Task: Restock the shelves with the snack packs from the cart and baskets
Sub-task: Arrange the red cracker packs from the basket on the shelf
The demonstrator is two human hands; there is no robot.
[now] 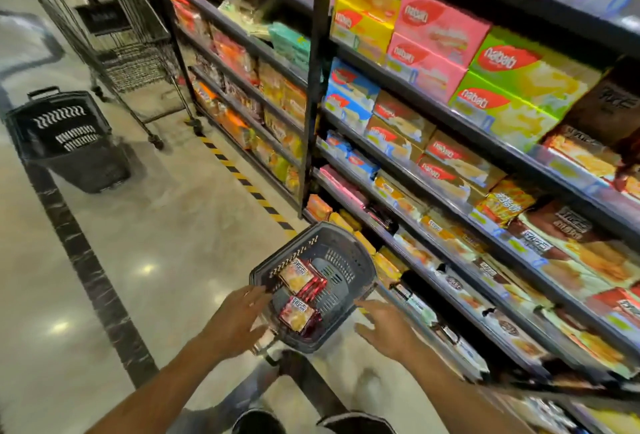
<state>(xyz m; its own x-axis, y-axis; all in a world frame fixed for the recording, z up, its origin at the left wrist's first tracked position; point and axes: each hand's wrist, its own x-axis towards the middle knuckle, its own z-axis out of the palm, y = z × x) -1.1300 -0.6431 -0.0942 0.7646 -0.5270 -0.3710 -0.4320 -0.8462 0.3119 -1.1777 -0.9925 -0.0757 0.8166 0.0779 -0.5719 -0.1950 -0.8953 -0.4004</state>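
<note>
Far left on the pale polished floor (166,232): black plastic wheeled basket (65,135). Beside it, black wire shopping cart (135,59). Lower centre: left hand (239,321), fingers spread, holding nothing, reaching over the near left rim of the grey plastic hand basket (349,260). Inside, against that rim, red-and-yellow snack packs (298,290). Right hand (388,326) splayed, empty, just off the basket's right edge. Further right, stocked black metal shelves (460,122).
</note>
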